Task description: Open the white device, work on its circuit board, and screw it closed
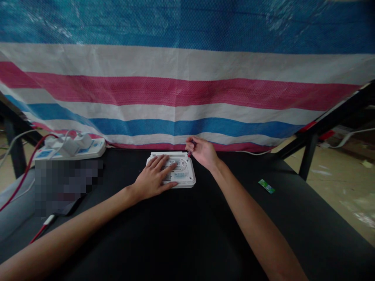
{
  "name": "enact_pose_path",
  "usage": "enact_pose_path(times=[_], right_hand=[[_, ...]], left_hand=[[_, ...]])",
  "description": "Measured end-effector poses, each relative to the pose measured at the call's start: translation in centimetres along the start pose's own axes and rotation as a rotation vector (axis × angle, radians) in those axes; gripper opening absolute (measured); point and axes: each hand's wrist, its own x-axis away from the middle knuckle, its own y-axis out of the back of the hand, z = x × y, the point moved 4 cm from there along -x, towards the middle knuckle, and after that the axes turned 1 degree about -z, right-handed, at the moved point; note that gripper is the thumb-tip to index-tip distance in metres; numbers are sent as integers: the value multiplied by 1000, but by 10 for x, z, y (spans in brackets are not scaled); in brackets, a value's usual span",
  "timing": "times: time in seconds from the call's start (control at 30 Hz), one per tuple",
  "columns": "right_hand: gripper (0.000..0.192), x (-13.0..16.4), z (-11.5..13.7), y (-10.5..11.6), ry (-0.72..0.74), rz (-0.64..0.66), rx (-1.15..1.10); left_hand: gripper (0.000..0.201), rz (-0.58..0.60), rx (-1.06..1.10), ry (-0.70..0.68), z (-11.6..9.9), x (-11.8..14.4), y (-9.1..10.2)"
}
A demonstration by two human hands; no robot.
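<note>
A white router [186, 181] lies on the black table with its vented, labelled underside up and a white antenna bar along its far edge. My left hand [152, 177] rests flat on the router's left part, fingers spread and open, covering some of its vents and label. Above the far right corner, my right hand [203, 152] is closed in a pinch on a slim screwdriver [190, 153]. A dark and reddish part of it shows below my fingers, pointing down at that corner. Whether its tip sits in a screw is too small to tell.
A white power strip [95, 149] with plugged-in adapters stands at the back left. In front of it is a blurred-out dark device [68, 187] near a red cable [38, 233]. A small green card [266, 186] lies on the right. A striped tarp [175, 91] hangs behind the table.
</note>
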Motion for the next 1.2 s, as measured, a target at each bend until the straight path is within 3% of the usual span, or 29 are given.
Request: enact_pose_path(times=[0.33,0.57,0.77,0.87,1.03,1.2], right_hand=[[19,-3,4,15,126,-97,241],[13,8,31,-5,476,-163,1077],[24,12,24,-20,355,-129,1579],[12,15,26,-21,284,-100,1650],[30,16,29,-18,236,6,1558],[16,15,26,-13,277,-66,1469]], left_hand=[[69,-19,26,-5,0,1,0],[69,-10,24,2,0,-1,1],[69,6,43,13,-1,-1,1],[69,2,33,11,-1,0,0],[69,-9,28,4,1,1,-1],[69,-14,41,6,1,0,-2]])
